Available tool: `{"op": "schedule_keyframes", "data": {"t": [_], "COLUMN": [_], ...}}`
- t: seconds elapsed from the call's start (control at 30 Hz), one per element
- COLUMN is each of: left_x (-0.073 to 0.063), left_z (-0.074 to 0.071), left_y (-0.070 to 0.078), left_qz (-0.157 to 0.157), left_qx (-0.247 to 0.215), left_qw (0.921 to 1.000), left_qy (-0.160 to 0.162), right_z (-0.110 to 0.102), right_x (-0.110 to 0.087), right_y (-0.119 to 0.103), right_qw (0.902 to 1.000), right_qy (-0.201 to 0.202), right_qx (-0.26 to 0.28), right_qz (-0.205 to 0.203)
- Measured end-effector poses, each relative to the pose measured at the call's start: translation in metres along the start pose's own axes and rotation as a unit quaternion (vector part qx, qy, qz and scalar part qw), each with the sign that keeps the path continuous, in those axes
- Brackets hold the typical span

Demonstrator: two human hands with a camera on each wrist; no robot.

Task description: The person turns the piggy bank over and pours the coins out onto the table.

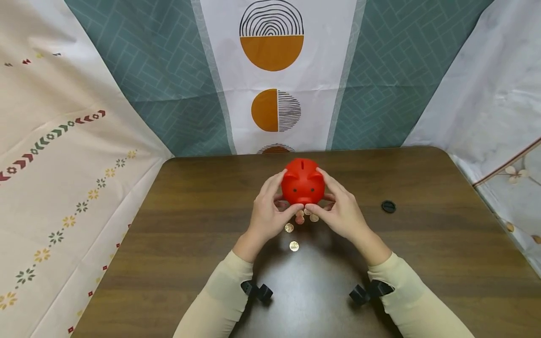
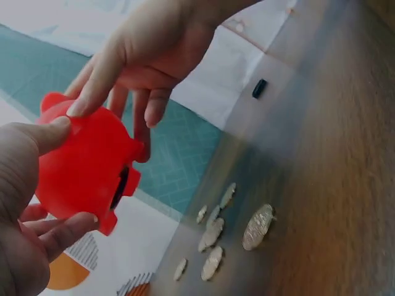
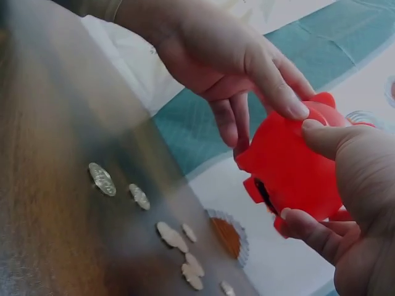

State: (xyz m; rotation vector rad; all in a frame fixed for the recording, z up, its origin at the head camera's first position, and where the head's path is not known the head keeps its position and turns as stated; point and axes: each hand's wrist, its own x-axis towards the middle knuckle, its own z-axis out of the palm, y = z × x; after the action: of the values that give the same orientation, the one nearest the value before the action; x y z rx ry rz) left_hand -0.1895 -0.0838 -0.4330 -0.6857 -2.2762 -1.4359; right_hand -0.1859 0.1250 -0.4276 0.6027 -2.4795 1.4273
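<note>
A red piggy bank (image 1: 302, 180) is held up over the table between both hands, its coin slot upward and its eyes toward me. My left hand (image 1: 269, 206) grips one side, and my right hand (image 1: 343, 212) grips the other, thumbs close together at the snout. In the left wrist view a dark round hole (image 2: 120, 187) shows in the belly between the stubby feet. Several gold-coloured coins lie below on the table, such as one coin (image 1: 294, 246) in front of the bank and a larger-looking coin (image 2: 258, 227) in the left wrist view.
A black round plug (image 1: 388, 206) lies on the brown wooden table (image 1: 203, 206), right of my right hand. Patterned cloths hang behind and beside the table. Each wrist carries a small black camera mount (image 1: 258, 291).
</note>
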Motion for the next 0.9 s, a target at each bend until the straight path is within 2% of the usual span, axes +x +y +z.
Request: {"op": "schedule_keyframes", "data": {"t": [0.1, 0.17, 0.23, 0.3, 0.33, 0.37, 0.4, 0.43, 0.5, 0.57, 0.63, 0.8, 0.83, 0.9], "left_x": [-0.002, -0.002, -0.001, 0.001, 0.002, 0.002, 0.003, 0.003, 0.001, 0.000, -0.001, -0.003, -0.003, -0.003], "left_z": [0.000, 0.000, 0.000, -0.001, -0.002, -0.002, -0.002, -0.002, -0.002, -0.002, -0.003, -0.002, -0.001, -0.001], "left_y": [-0.002, -0.001, 0.003, 0.007, 0.010, 0.010, 0.009, 0.007, 0.004, 0.000, 0.000, -0.003, -0.004, -0.002], "left_qz": [-0.024, -0.013, 0.039, 0.104, 0.126, 0.133, 0.125, 0.104, 0.037, -0.019, -0.044, -0.060, -0.050, 0.016], "left_qx": [0.011, 0.019, 0.010, -0.004, -0.005, -0.008, -0.011, -0.010, -0.001, 0.006, 0.010, 0.036, 0.041, 0.044], "left_qw": [0.9996, 0.9997, 0.9992, 0.9940, 0.9912, 0.9902, 0.9914, 0.9942, 0.9993, 0.9993, 0.9979, 0.9958, 0.9964, 0.9987], "left_qy": [-0.014, -0.011, 0.008, 0.032, 0.040, 0.042, 0.037, 0.027, -0.003, -0.032, -0.047, -0.059, -0.056, -0.023], "right_z": [0.003, 0.004, 0.005, 0.004, 0.003, 0.003, 0.003, 0.003, 0.003, 0.004, 0.005, 0.005, 0.005, 0.005], "right_x": [-0.001, -0.002, -0.002, -0.001, -0.001, 0.000, 0.000, 0.001, 0.000, 0.000, 0.000, 0.000, -0.001, -0.001], "right_y": [0.003, 0.005, 0.003, -0.001, -0.003, -0.005, -0.006, -0.007, -0.005, -0.002, 0.000, 0.002, 0.003, -0.003], "right_qw": [1.0000, 0.9995, 0.9931, 0.9791, 0.9740, 0.9737, 0.9782, 0.9854, 0.9968, 0.9992, 0.9984, 0.9968, 0.9974, 0.9982], "right_qy": [-0.003, 0.016, 0.059, 0.105, 0.116, 0.116, 0.105, 0.085, 0.038, 0.004, -0.010, -0.028, -0.023, 0.012], "right_qx": [0.006, 0.000, -0.004, -0.010, -0.007, 0.000, 0.010, 0.020, 0.035, 0.038, 0.041, 0.051, 0.049, 0.053], "right_qz": [0.005, -0.027, -0.101, -0.174, -0.194, -0.196, -0.179, -0.147, -0.060, 0.009, 0.037, 0.055, 0.047, -0.023]}}
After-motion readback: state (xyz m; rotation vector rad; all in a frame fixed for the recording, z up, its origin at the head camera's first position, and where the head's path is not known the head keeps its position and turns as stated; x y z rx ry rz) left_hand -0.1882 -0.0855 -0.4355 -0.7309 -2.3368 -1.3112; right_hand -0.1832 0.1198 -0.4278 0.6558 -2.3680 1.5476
